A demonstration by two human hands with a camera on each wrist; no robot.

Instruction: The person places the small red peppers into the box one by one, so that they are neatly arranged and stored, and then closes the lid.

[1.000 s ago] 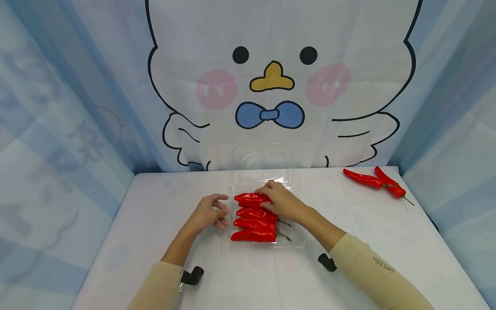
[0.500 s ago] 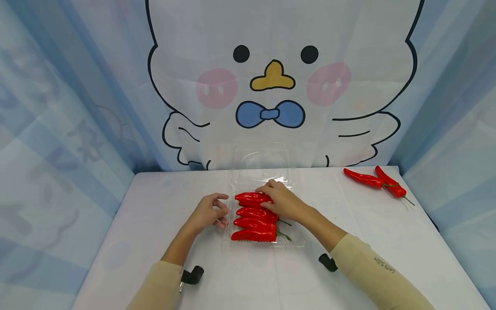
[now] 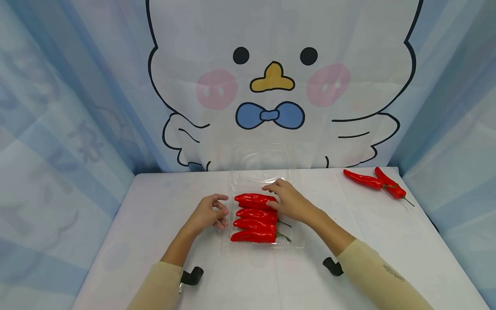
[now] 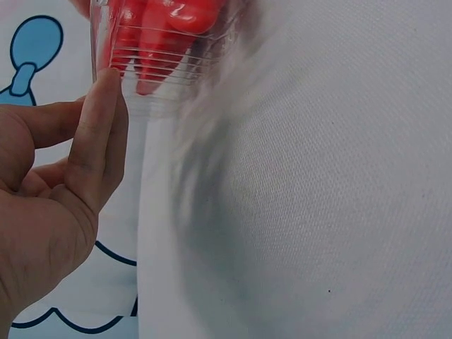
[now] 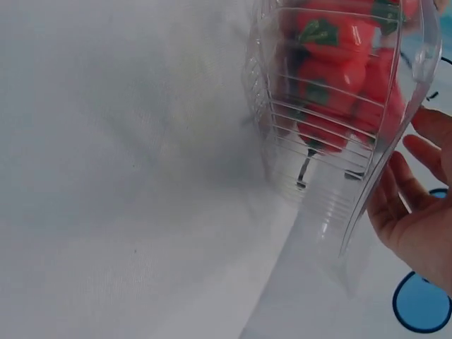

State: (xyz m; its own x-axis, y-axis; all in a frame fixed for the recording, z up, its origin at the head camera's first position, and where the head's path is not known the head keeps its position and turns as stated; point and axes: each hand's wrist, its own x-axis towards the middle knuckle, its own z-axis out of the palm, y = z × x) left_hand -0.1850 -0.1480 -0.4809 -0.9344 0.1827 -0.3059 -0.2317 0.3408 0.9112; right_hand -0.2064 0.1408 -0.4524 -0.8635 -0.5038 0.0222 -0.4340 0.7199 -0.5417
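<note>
A clear plastic clamshell box [image 3: 296,234] lies on the table with its lid [image 3: 263,157] raised behind it. Several red chili peppers [image 3: 253,235] lie crosswise in it in a row, green stems to the right. My left hand [image 3: 209,212] is beside the box's left side; in the left wrist view its fingertips [image 4: 107,79] meet the box wall. Over the right end of the rearmost pepper [image 3: 252,200], my right hand [image 3: 290,201] hovers with fingers spread and nothing gripped. From the right wrist view, my right fingers [image 5: 402,176] are by the box rim.
Two more red chili peppers [image 3: 364,179] lie crossed at the table's back right corner. A white cloth covers the table [image 3: 248,280]. Behind it hangs a curtain [image 3: 271,34] printed with a cartoon bird, and blue curtains [image 3: 50,129] stand at the sides.
My right hand has let go of the rearmost chili pepper and shifted slightly right, its fingers spreading. The left hand and the peppers have stayed in place.
</note>
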